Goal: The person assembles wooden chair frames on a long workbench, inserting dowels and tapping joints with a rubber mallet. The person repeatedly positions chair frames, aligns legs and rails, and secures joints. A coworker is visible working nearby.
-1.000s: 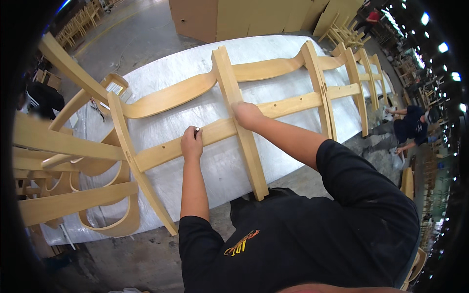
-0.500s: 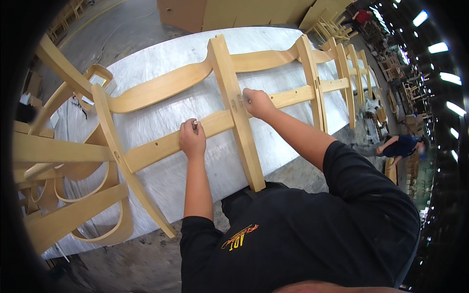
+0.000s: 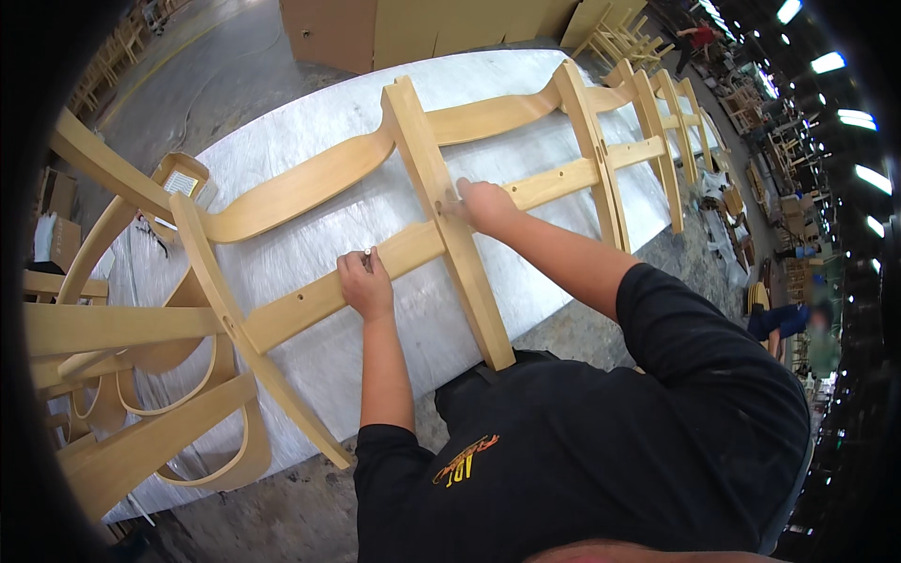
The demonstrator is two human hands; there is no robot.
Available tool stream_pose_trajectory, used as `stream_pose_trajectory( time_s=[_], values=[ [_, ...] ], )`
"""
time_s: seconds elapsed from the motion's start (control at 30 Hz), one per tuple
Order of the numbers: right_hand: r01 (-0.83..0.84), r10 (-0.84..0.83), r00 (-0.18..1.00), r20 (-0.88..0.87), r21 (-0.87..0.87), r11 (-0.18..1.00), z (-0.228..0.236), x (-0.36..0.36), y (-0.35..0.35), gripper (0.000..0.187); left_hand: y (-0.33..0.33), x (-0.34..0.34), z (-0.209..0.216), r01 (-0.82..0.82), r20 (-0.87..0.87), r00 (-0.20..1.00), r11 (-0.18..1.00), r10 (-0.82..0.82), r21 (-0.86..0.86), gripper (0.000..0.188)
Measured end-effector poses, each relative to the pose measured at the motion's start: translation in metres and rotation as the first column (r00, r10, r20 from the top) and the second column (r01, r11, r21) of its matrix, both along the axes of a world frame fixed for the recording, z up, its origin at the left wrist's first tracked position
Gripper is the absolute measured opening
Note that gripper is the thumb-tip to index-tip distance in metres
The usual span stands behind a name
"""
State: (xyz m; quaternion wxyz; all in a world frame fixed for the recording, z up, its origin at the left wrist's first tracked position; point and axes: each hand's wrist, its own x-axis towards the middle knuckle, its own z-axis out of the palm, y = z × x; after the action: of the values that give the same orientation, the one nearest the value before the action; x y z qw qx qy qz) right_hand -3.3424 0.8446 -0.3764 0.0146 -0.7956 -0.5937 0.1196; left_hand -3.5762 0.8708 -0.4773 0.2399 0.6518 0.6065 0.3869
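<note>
A row of pale wooden chair frames stands along a plastic-covered table (image 3: pixel 310 211). My left hand (image 3: pixel 366 284) is closed by the lower rail (image 3: pixel 314 298) of the nearest frame, with a small piece, light at its tip, sticking up between the fingers. My right hand (image 3: pixel 488 206) is pinched at the upright post (image 3: pixel 422 155), beside a slot in its face. A small greyish thing shows at those fingertips, too small to name. Above the lower rail, a curved back rail (image 3: pixel 300 183) joins the same post.
More wooden chair parts (image 3: pixel 141 399) crowd the left end of the table. An open cardboard box (image 3: pixel 176 183) sits at the far left. Large cardboard sheets (image 3: pixel 413 33) stand behind the table. Another person (image 3: pixel 784 324) is off to the right, among stacked goods.
The whole view has shifted slightly. Both hands stay at the same places on the frame, and the fingers of my right hand have moved a little at the post's slot.
</note>
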Motion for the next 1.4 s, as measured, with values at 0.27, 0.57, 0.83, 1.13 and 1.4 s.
stream_pose_trajectory(
  time_s=[0.27, 0.57, 0.83, 1.13, 1.4],
  values=[
    [-0.028, 0.028, 1.0, 0.002, -0.014, 1.0, -0.002, 0.007, 0.0, 0.033, 0.012, -0.014, 0.009, 0.267, -0.01, 0.963, 0.963, -0.268, -0.04, 0.014],
    [0.059, -0.055, 0.998, 0.038, -0.119, 0.991, -0.001, 0.007, 0.012, 0.045, -0.001, 0.01, 0.017, 0.018, -0.053, 0.998, 0.998, -0.022, -0.064, 0.022],
    [0.06, -0.037, 0.986, -0.164, 0.139, 0.988, 0.013, 0.025, -0.049, 0.043, 0.007, 0.002, 0.0, 0.157, -0.183, 0.973, 0.983, -0.138, 0.097, 0.02],
    [0.114, -0.079, 0.918, -0.389, 0.069, 0.991, -0.024, 0.113, -0.164, 0.025, 0.016, 0.042, 0.043, -0.068, 0.047, 0.997, 0.993, 0.064, 0.093, 0.027],
    [-0.02, -0.02, 0.387, -0.922, -0.03, 0.999, 0.001, 0.178, -0.199, 0.036, -0.133, 0.197, 0.071, 0.679, 0.012, 0.718, 0.697, -0.695, -0.231, 0.023]
  ],
)
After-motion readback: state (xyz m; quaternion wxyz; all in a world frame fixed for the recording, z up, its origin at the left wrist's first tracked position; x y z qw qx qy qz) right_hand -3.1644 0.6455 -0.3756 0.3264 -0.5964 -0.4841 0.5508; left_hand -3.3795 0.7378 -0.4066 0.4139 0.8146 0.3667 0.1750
